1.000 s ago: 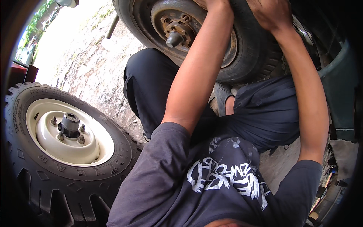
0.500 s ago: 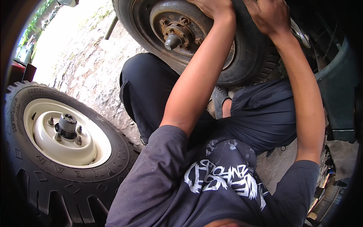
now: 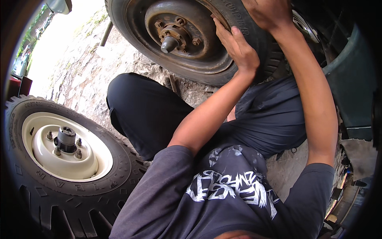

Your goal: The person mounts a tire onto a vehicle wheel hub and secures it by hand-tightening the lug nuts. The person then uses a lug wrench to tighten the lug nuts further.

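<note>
In front of me stands a wheel with a black tyre (image 3: 199,75) and a rusty brown rim (image 3: 159,12). Bolts surround a grey hub cap (image 3: 169,44) at its middle. My left hand (image 3: 240,51) is at the right side of this wheel, its fingers stretched out toward the rim's edge and the thumb apart. I see nothing held in it. Farther up, my right hand (image 3: 272,16) is over the tyre's right side. The upper picture edge cuts off its fingers, so their grip is hidden.
At the left is a second wheel with a cream rim (image 3: 105,159) and a black tyre (image 3: 75,199). My bent knee (image 3: 139,107) lies between the wheels, over rough stony ground (image 3: 85,75). A dark green vehicle panel (image 3: 354,87) borders the right side.
My left hand has come down from the tyre's upper part to the rim's right edge, its fingers now straight. The right hand has shifted slightly up and left in the picture.
</note>
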`<action>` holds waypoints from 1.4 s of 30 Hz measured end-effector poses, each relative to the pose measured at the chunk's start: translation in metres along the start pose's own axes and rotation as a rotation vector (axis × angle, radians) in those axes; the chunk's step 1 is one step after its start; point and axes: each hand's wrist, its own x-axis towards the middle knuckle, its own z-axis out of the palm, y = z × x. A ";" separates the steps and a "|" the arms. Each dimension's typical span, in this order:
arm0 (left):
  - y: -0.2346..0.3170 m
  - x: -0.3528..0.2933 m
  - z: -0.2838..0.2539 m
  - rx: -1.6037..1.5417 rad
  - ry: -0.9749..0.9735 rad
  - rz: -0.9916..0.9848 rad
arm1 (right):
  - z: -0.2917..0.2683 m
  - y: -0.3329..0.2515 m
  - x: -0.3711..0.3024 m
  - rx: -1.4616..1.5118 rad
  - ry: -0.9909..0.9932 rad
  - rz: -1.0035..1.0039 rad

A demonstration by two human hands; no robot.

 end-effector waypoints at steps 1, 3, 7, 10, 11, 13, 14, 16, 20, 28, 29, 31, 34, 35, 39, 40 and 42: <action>0.011 0.006 0.011 -0.031 0.002 -0.009 | -0.007 0.005 0.003 -0.031 0.002 -0.017; 0.025 0.023 0.040 -0.030 0.144 0.046 | -0.022 0.014 0.007 -0.088 0.001 -0.038; 0.031 0.099 0.002 -0.127 0.116 -0.006 | -0.003 0.005 -0.005 -0.032 0.010 -0.012; 0.025 0.099 0.002 -0.150 0.057 -0.029 | -0.006 0.006 -0.003 -0.022 0.012 -0.024; 0.016 0.079 0.003 -0.047 0.039 -0.022 | -0.006 0.006 -0.002 -0.003 0.014 -0.026; 0.015 0.043 0.021 0.119 -0.010 -0.067 | -0.015 0.012 0.002 -0.057 0.010 -0.038; 0.017 0.033 0.033 0.108 -0.013 -0.015 | -0.024 0.016 0.006 -0.099 0.007 -0.048; -0.012 0.033 -0.006 0.136 -0.051 0.113 | -0.001 0.005 -0.003 -0.028 0.016 -0.022; -0.003 0.033 0.007 0.078 -0.006 0.078 | -0.011 0.007 0.003 -0.045 0.005 -0.041; 0.027 0.114 -0.016 -0.975 -0.145 -0.181 | -0.001 0.008 -0.007 -0.037 0.010 -0.016; 0.026 0.112 -0.019 -0.936 -0.123 -0.169 | 0.002 0.006 -0.007 -0.034 0.013 -0.017; 0.022 0.100 -0.013 -0.871 -0.085 -0.147 | 0.001 0.007 -0.005 -0.024 0.021 -0.023; 0.011 0.059 -0.001 -0.569 0.100 -0.112 | -0.005 0.009 0.000 0.000 0.032 -0.031; 0.008 0.050 0.004 -0.483 0.085 -0.068 | -0.013 0.010 0.005 -0.022 0.034 -0.036; -0.021 0.016 -0.012 -0.159 0.116 0.009 | -0.006 0.006 0.005 0.029 0.043 -0.015; -0.025 0.011 -0.014 -0.117 0.143 -0.002 | -0.004 0.005 0.004 0.040 0.046 -0.010; -0.028 0.009 -0.021 -0.037 0.109 0.007 | -0.003 0.003 0.004 0.057 0.053 -0.002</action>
